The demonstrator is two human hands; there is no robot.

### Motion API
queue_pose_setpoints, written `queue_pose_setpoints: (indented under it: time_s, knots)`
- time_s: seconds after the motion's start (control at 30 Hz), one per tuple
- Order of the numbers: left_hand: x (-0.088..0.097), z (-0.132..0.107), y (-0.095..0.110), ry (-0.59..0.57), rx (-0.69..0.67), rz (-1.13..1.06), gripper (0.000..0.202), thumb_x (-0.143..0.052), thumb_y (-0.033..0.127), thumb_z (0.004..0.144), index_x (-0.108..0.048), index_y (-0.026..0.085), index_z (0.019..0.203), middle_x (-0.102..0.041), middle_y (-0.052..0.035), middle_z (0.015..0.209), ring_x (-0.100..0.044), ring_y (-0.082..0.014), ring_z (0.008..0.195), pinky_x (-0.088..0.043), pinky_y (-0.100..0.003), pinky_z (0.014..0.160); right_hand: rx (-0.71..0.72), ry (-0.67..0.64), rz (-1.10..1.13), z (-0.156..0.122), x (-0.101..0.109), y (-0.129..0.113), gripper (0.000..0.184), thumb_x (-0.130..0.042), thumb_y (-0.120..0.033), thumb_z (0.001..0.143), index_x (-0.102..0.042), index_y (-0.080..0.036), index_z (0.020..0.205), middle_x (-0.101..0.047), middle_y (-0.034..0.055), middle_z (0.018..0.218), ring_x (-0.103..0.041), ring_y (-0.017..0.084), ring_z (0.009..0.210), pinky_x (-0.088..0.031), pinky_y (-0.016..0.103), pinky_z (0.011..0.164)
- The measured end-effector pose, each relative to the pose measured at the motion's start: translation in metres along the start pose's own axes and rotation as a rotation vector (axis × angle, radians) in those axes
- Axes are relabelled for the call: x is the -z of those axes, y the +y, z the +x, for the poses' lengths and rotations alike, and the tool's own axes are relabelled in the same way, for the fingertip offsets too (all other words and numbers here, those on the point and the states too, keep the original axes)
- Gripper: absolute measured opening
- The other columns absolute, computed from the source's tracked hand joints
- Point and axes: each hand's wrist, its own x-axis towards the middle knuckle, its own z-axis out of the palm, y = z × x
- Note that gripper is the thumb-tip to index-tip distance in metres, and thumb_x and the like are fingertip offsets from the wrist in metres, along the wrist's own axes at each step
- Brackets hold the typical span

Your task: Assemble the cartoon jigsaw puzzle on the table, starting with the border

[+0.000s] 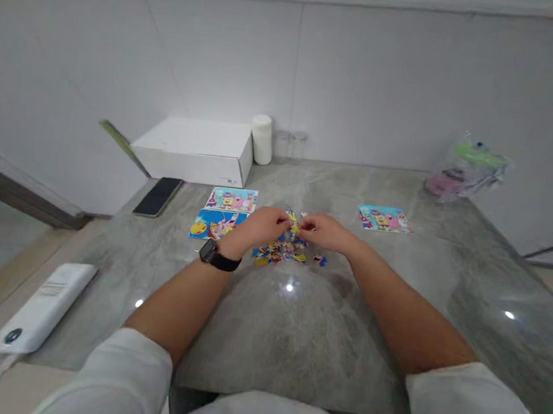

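A heap of small colourful jigsaw puzzle pieces (pixel 278 252) lies on the grey table in front of me. Over the far part of the heap, my left hand (pixel 268 226) has its fingers pinched at a yellowish puzzle piece (pixel 292 218). Close by on the other side, my right hand (pixel 326 232) pinches a small puzzle piece (pixel 304 216) with thumb and forefinger. The fingertips of both hands nearly meet, and they partly hide the pieces. A loose dark-blue piece (pixel 320 260) rests just right of the heap.
Two cartoon picture cards (pixel 232 199) lie left of my hands, another card (pixel 384 219) to the right. Farther left are a phone (pixel 158 196), a white box (pixel 193 150) and a white power bank (pixel 42 308). A white cylinder (pixel 262 139) and a plastic bag (pixel 467 170) stand at the back.
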Motion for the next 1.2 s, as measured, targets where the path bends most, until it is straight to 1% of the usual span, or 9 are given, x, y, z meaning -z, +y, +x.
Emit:
queue_pose_setpoints:
  time_s: [0.17, 0.27, 0.47, 0.57, 0.67, 0.8, 0.9, 1.03, 1.2]
  knots:
    - [0.0, 0.001, 0.002, 0.062, -0.022, -0.039, 0.029, -0.056, 0.034, 0.1, -0.08, 0.017, 0.097, -0.078, -0.0048, 0.091, -0.064, -0.0169, 0.078, -0.039, -0.028, 0.067, -0.033, -0.106, 0.217, -0.001, 0.001, -0.001, 0.026, -0.061, -0.042, 0.085, -0.064, -0.018, 0.076, -0.06, -0.0036, 0.067, -0.051, 0.014, 0.064, -0.038, 0.026, 0.062]
    - [0.002, 0.0, 0.001, 0.09, -0.02, 0.008, 0.029, -0.055, 0.033, 0.101, -0.08, 0.018, 0.1, -0.079, -0.0058, 0.095, -0.066, -0.0178, 0.08, -0.042, -0.028, 0.069, -0.073, -0.108, 0.201, -0.002, 0.003, -0.001, 0.023, -0.061, -0.038, 0.088, -0.069, -0.017, 0.081, -0.066, -0.002, 0.072, -0.057, 0.015, 0.068, -0.042, 0.026, 0.065]
    - [0.009, -0.007, -0.006, -0.155, 0.14, 0.205, 0.026, -0.066, 0.039, 0.094, -0.081, 0.019, 0.102, -0.08, -0.0079, 0.1, -0.071, -0.0208, 0.087, -0.046, -0.028, 0.071, -0.122, 0.082, -0.287, -0.006, 0.003, -0.011, 0.015, -0.068, -0.022, 0.092, -0.077, -0.017, 0.104, -0.077, 0.0069, 0.102, -0.066, 0.018, 0.089, -0.044, 0.027, 0.079]
    - [0.015, -0.015, -0.006, -0.297, 0.183, 0.279, 0.037, -0.079, 0.047, 0.083, -0.079, 0.018, 0.105, -0.08, -0.0101, 0.104, -0.073, -0.024, 0.09, -0.05, -0.029, 0.074, 0.015, 0.025, -0.313, -0.011, -0.004, -0.025, 0.018, -0.071, -0.024, 0.094, -0.076, -0.017, 0.109, -0.076, 0.0082, 0.107, -0.066, 0.019, 0.095, -0.045, 0.028, 0.085]
    - [0.018, -0.021, -0.002, -0.417, 0.17, 0.352, 0.05, -0.089, 0.045, 0.071, -0.079, 0.019, 0.112, -0.08, -0.0112, 0.11, -0.074, -0.0286, 0.096, -0.054, -0.031, 0.078, 0.17, -0.058, -0.326, -0.016, -0.021, -0.039, 0.023, -0.076, -0.027, 0.092, -0.076, -0.019, 0.114, -0.074, 0.0092, 0.111, -0.065, 0.022, 0.105, -0.045, 0.03, 0.091]
    - [0.01, -0.02, -0.001, -0.472, 0.194, 0.423, 0.049, -0.092, 0.036, 0.066, -0.082, 0.02, 0.111, -0.08, -0.0143, 0.113, -0.076, -0.0328, 0.099, -0.057, -0.034, 0.082, 0.267, -0.039, -0.362, -0.019, -0.05, -0.053, 0.032, -0.08, -0.035, 0.091, -0.077, -0.02, 0.119, -0.07, 0.0106, 0.113, -0.063, 0.024, 0.107, -0.045, 0.033, 0.093]
    - [0.003, -0.014, -0.007, -0.501, 0.155, 0.434, 0.041, -0.091, 0.036, 0.066, -0.085, 0.018, 0.103, -0.081, -0.017, 0.109, -0.076, -0.0337, 0.096, -0.058, -0.036, 0.083, 0.316, -0.006, -0.363, -0.018, -0.065, -0.055, 0.027, -0.08, -0.034, 0.091, -0.08, -0.022, 0.115, -0.07, 0.0103, 0.116, -0.063, 0.024, 0.108, -0.045, 0.034, 0.095]
    - [0.004, -0.011, -0.013, -0.528, 0.162, 0.414, 0.035, -0.087, 0.035, 0.068, -0.085, 0.02, 0.099, -0.082, -0.0151, 0.107, -0.077, -0.0302, 0.093, -0.058, -0.034, 0.084, 0.333, 0.001, -0.388, -0.018, -0.07, -0.057, 0.019, -0.077, -0.026, 0.092, -0.081, -0.02, 0.11, -0.071, 0.0103, 0.115, -0.063, 0.024, 0.106, -0.045, 0.035, 0.095]
    - [0.015, -0.017, -0.008, -0.501, 0.169, 0.412, 0.029, -0.076, 0.022, 0.076, -0.083, 0.019, 0.104, -0.082, -0.0142, 0.108, -0.077, -0.0285, 0.094, -0.058, -0.033, 0.082, 0.265, -0.008, -0.498, -0.021, -0.065, -0.064, 0.018, -0.069, -0.027, 0.096, -0.081, -0.018, 0.107, -0.071, 0.0124, 0.111, -0.064, 0.026, 0.104, -0.046, 0.036, 0.091]
